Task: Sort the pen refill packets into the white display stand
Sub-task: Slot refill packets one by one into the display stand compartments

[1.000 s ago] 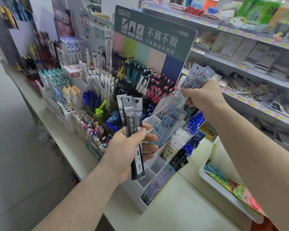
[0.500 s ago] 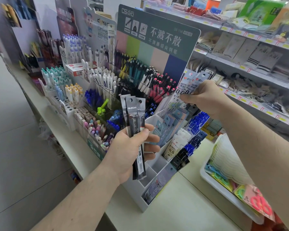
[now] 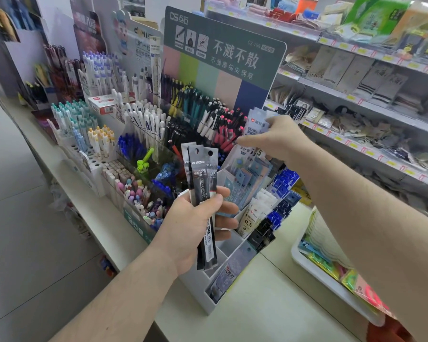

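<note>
Stationery shop aisle, pale surface [image 3: 269, 312] carrying pen racks, shelves of packaged goods on the right. White display stand [image 3: 208, 303] sits at the surface's near edge, tiered compartments; upper rows hold blue, white and dark packets, a couple of lower front slots look bare. Left hand [image 3: 195, 228] holds a fanned bunch of black refill packets [image 3: 203, 183] upright, fingers curled round them, thumb pressed across the front, just in front of the stand. Right hand [image 3: 274, 137] reaches over the stand's back row, fingers pinching pale refill packets [image 3: 258, 122] at their top; their lower ends appear to meet the blue-white packets [image 3: 242, 178] in an upper compartment, exact slot not clear. Step in hand, judged: seating the pale packets in a back compartment. Next move likely calls for sliding them down fully and letting go, then finding a matching or free slot for the black ones, keeping the bunch from splaying.
</note>
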`<state>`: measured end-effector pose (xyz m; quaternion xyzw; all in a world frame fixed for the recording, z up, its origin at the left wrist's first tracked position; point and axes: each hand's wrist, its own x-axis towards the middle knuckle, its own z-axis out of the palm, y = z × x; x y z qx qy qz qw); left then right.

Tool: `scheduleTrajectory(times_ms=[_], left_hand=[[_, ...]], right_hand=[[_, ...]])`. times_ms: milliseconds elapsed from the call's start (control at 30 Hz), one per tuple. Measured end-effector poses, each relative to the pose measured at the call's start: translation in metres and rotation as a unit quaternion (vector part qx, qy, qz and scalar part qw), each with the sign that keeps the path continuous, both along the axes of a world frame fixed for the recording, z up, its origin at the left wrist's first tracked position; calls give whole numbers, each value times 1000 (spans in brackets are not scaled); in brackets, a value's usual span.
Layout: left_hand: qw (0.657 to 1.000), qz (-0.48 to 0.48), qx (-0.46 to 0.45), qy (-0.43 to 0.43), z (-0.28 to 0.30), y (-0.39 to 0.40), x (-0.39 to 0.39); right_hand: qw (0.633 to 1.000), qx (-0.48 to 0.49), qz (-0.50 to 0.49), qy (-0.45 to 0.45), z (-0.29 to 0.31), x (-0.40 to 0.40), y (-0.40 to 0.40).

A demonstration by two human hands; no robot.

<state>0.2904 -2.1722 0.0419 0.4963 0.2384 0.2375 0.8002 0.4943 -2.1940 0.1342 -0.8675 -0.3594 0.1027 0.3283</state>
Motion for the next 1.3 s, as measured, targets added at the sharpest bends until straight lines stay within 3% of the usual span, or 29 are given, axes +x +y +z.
scheduleTrajectory(times_ms=[67,200,300,400,467,600,667,800,933,1067,1300], left_hand=[[1000,2,-3,-2,0,1,-1],[1000,6,-4,-2,1,1,-2],[1000,6,1,3,1,0,-1],[1000,1,7,7,3,-1,1],[1000,-1,5,7,4,-2,1],[1000,0,3,6,4,-2,1],[1000,0,1,5,4,-2,1],[1000,-1,-3,3,5,-3,2],[1000,-8,-3,2,6,-6,4],[1000,-7,-3,2,6,-5,4],[1000,-10,3,8,5,-6,1]], right_hand=[[998,52,-5,-30,4,2,-4],[976,101,30,-193,-1,2,-10],[955,31,117,-270,-4,-1,-11],[938,-102,202,-261,-9,-4,-12],[939,-100,198,-264,-10,-3,-14],[963,128,39,-233,-7,0,-21],[962,178,-43,-202,-5,1,-25],[995,12,-47,-86,-10,-3,-25],[998,8,-26,-50,-18,-3,-15],[996,24,14,-90,-23,-3,-9],[987,-59,59,-134,-16,1,-3]])
